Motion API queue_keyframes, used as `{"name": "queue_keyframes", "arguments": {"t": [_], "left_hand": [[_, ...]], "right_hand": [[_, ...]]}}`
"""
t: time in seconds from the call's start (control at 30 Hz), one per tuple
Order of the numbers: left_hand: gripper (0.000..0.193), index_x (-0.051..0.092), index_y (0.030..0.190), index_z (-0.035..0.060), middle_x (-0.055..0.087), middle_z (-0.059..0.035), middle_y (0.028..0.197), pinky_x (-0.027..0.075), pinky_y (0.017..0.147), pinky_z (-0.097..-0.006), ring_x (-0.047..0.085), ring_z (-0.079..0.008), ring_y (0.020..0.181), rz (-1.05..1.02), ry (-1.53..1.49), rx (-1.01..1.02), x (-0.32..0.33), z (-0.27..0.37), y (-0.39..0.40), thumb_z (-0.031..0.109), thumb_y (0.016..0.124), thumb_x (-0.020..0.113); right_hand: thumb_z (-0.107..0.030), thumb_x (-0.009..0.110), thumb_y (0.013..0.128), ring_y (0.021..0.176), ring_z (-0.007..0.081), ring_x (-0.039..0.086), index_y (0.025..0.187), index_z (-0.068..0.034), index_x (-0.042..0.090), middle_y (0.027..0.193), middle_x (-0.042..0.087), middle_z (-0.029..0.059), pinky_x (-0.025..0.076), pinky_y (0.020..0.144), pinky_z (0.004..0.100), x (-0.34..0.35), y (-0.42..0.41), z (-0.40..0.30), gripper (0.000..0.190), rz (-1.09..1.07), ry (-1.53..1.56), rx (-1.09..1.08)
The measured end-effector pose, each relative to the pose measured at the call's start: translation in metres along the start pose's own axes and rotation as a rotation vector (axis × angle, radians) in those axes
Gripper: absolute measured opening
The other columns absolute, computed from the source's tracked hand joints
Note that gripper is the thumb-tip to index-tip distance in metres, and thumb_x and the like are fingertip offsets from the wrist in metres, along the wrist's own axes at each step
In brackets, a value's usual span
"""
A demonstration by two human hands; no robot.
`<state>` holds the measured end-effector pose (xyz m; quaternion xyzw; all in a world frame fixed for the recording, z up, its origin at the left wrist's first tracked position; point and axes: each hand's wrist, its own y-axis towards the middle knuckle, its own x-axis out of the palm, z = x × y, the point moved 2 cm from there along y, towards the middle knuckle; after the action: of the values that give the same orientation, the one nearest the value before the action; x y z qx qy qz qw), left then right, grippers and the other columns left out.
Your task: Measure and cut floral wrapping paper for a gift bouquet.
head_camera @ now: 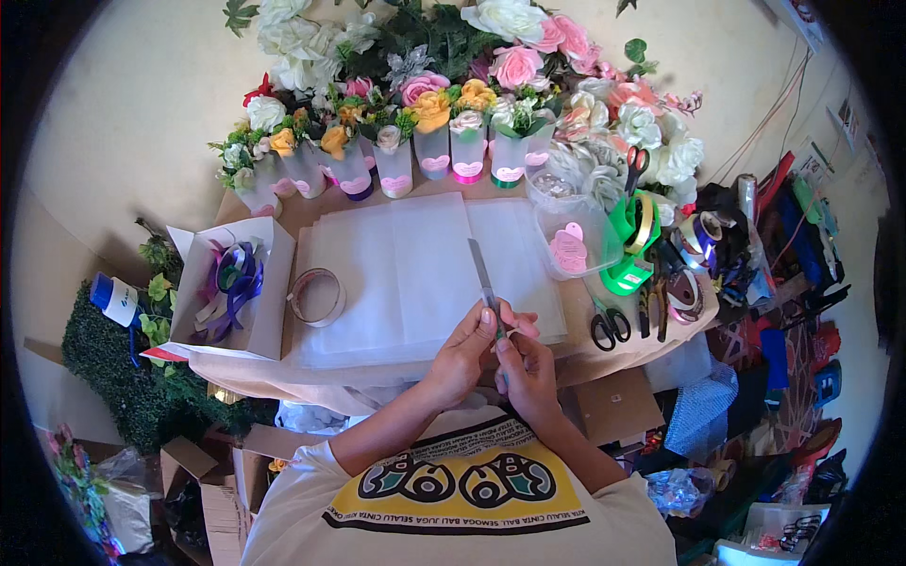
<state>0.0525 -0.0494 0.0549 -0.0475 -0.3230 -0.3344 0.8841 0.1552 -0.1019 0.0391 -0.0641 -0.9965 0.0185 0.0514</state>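
Both my hands are on a utility knife (481, 267), whose long metal blade points up and away from me over the sheets. My left hand (461, 348) grips it just below the blade, with the thumb on top. My right hand (525, 368) holds the lower handle, which the fingers mostly hide. Translucent white sheets (382, 269) lie stacked before me, a folded-looking crease running down the upper one. A roll of tape (316, 298) lies on their left side.
A white box (278, 283) with ribbon pieces stands left. Frosted cups of artificial flowers (393, 170) line the back. On the right are a plastic tub (601, 237) with pink tags, a green tape dispenser (628, 272), black-handled scissors (610, 330), pliers (658, 308) and ribbon spools (685, 297).
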Motion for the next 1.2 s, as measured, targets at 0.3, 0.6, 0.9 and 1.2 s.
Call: {"name": "queue_keyframes", "arguments": {"t": [0.3, 0.6, 0.9, 1.2], "left_hand": [[0.038, 0.043, 0.132, 0.0013, 0.055, -0.0180, 0.125, 0.034, 0.107, -0.0398, 0.045, -0.0320, 0.126, 0.028, 0.794, 0.144, -0.035, 0.037, 0.011, 0.022, 0.100, 0.044], [0.030, 0.055, 0.121, 0.0049, 0.045, -0.0174, 0.139, 0.028, 0.111, -0.0468, 0.035, -0.0373, 0.134, -0.177, 1.627, 0.088, -0.075, 0.052, 0.046, 0.017, 0.093, 0.055], [0.050, 0.048, 0.127, 0.0039, 0.029, -0.0190, 0.148, 0.021, 0.114, -0.0485, 0.025, -0.0368, 0.139, -0.200, 1.910, 0.032, -0.092, 0.032, 0.068, 0.043, 0.097, 0.044], [0.055, 0.052, 0.124, 0.0042, 0.030, -0.0179, 0.148, 0.022, 0.113, -0.0463, 0.025, -0.0358, 0.138, -0.266, 1.928, -0.005, -0.087, 0.041, 0.072, 0.049, 0.092, 0.049]], "right_hand": [[-0.017, 0.047, 0.099, 0.067, 0.0064, 0.052, 0.110, -0.005, 0.049, 0.081, 0.056, 0.0028, 0.044, 0.058, 0.0200, -0.034, -0.001, -0.026, 0.017, -0.012, -0.064, -0.056], [-0.008, 0.053, 0.093, 0.072, 0.0151, 0.055, 0.115, -0.001, 0.050, 0.084, 0.057, 0.0096, 0.046, 0.066, 0.0297, -0.058, -0.018, -0.040, 0.023, -0.014, -0.623, -0.204], [-0.007, 0.056, 0.088, 0.073, 0.0210, 0.060, 0.114, -0.003, 0.051, 0.083, 0.058, 0.0137, 0.048, 0.067, 0.0331, -0.058, -0.035, -0.038, 0.027, -0.103, -0.671, -0.083], [-0.008, 0.059, 0.084, 0.067, 0.0254, 0.061, 0.110, -0.004, 0.051, 0.077, 0.059, 0.0145, 0.049, 0.061, 0.0355, -0.053, -0.046, -0.038, 0.028, -0.139, -0.690, 0.018]]}}
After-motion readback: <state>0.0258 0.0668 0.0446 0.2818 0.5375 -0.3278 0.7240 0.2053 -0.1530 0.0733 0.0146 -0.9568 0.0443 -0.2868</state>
